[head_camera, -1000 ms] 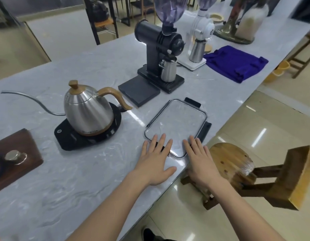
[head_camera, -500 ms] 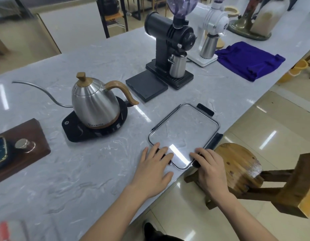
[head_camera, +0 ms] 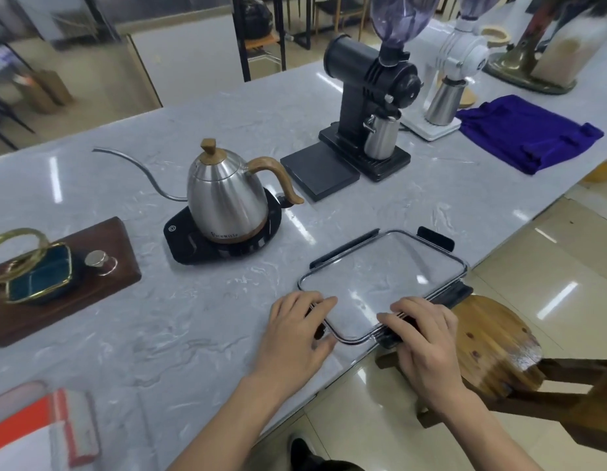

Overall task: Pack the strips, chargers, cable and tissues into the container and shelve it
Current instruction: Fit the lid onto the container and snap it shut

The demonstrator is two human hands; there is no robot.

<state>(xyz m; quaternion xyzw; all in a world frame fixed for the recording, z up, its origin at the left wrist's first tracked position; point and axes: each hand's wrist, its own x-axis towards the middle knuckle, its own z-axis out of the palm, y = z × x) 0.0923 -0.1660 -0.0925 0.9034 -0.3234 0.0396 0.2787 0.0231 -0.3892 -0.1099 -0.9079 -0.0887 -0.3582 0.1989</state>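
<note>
Grip: both hands are on the near end of the clear rectangular plastic lid with black clip latches (head_camera: 383, 277); the left hand (head_camera: 297, 329) lies spread over the near left corner, fingers loose, clasping nothing.
Right hand: the right hand (head_camera: 422, 338) curls its fingers over the black latch at the near edge; whether it truly pinches that latch, I cannot tell.
Lid: lying flat on the counter, close to the right edge, one corner just over it.
Surface: a long pale grey marbled stone counter (head_camera: 159, 334), glossy, ceiling lights streaking across it.
Left of the lid: a silver gooseneck kettle with wooden handle and knob (head_camera: 225, 195) sits on a black round base.
Far left: a dark wooden board (head_camera: 64, 283) carries a teal dish with a brass hoop.
Near left corner: a red and white blurred object (head_camera: 44, 433), too smeared to name.
Far side: a black coffee grinder with a smoky hopper (head_camera: 373, 107), a white grinder (head_camera: 455, 73) beside it, then a crumpled purple cloth (head_camera: 529, 130).
Room: shiny beige tiled floor (head_camera: 550, 266) to the right, a round wooden stool (head_camera: 492, 341) just beside the counter under the right hand, black chair legs in the far background.
</note>
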